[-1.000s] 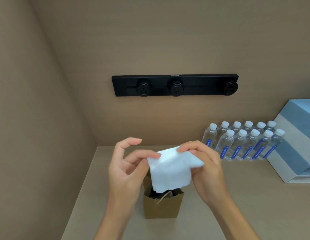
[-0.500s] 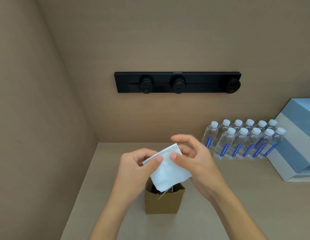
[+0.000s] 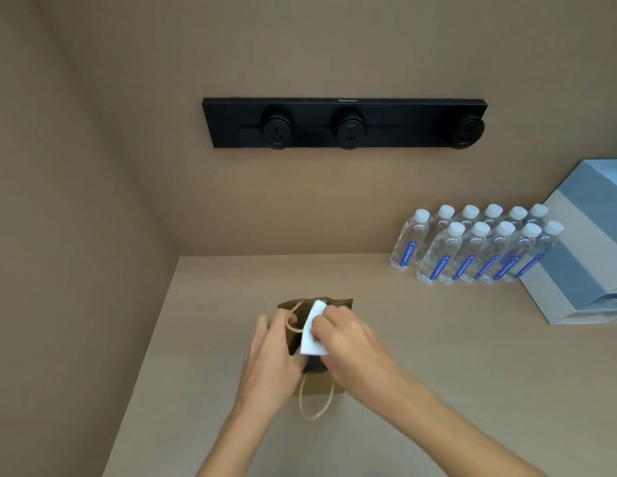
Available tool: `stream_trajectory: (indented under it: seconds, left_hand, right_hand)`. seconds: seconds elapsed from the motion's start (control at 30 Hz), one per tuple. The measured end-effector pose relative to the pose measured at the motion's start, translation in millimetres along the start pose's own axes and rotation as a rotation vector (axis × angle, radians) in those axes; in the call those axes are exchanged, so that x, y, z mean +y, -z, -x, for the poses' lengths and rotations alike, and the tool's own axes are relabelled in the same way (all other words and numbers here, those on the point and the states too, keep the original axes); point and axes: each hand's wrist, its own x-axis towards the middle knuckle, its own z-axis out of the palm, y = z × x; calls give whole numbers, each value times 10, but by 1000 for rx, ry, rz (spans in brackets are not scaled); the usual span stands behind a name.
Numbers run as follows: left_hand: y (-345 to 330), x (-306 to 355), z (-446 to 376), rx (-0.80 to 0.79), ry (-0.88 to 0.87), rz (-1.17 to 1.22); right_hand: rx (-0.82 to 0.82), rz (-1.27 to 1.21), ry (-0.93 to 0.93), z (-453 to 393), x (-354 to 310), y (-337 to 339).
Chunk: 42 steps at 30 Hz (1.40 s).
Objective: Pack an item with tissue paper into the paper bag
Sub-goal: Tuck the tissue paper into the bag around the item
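A small brown paper bag (image 3: 338,303) with twine handles stands on the beige counter, its mouth open toward me. White tissue paper (image 3: 313,330) sits partly inside the bag's mouth, pinched by my right hand (image 3: 348,346), which is over the opening. My left hand (image 3: 271,352) grips the bag's left rim and holds it open. A dark item shows at the bottom of the bag between my hands, mostly hidden. One twine handle (image 3: 315,404) hangs down the near side.
Several water bottles (image 3: 472,246) with blue labels stand in two rows at the back right. A blue and white box (image 3: 582,249) sits right of them. A black socket strip (image 3: 345,123) is on the back wall. A side wall closes the left.
Both hands came down from above the bag to its mouth. The tissue went from being held spread in the air to being pushed into the bag, and my left hand took the rim.
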Motion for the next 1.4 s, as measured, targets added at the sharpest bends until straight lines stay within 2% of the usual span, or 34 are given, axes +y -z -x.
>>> stream_trajectory:
  seconds: [0.13,0.3,0.4,0.5,0.67,0.83,0.9,1.0,1.07,1.23,1.4]
  left_hand:
    - [-4,-114,21,81,-47,-10]
    - [67,-151,73,26,-6,73]
    - [76,-169,80,-22,14,117]
    - [78,-170,73,-82,28,153]
    - [71,-169,72,-125,17,224]
    - [112,-236,80,-134,36,220]
    - [133,-252,86,-116,15,217]
    - [130,-236,90,-115,21,218]
    - [131,-231,86,-122,29,225]
    - [147,-249,73,-124,27,221]
    - [135,-245,93,-143,14,223]
  right_hand:
    - [-253,159,59,-56,-37,-125]
    - [-544,345,-145,-132,-123,-259]
    - [-683,319,-209,-220,-49,-368]
    - [-640,175,-350,-288,12,-488]
    - [-565,-47,-441,-336,-82,-710]
    - [-525,-607,-893,-439,-45,-830]
    - [-550,-626,-932,-436,-28,-851]
    - [-574,-464,-792,-416,-44,-884]
    - [-543,-446,-755,-421,-86,-890]
    - [-493,-696,-1022,-492,-44,-848]
    - [-523,-734,-1082,-519,-61,-917]
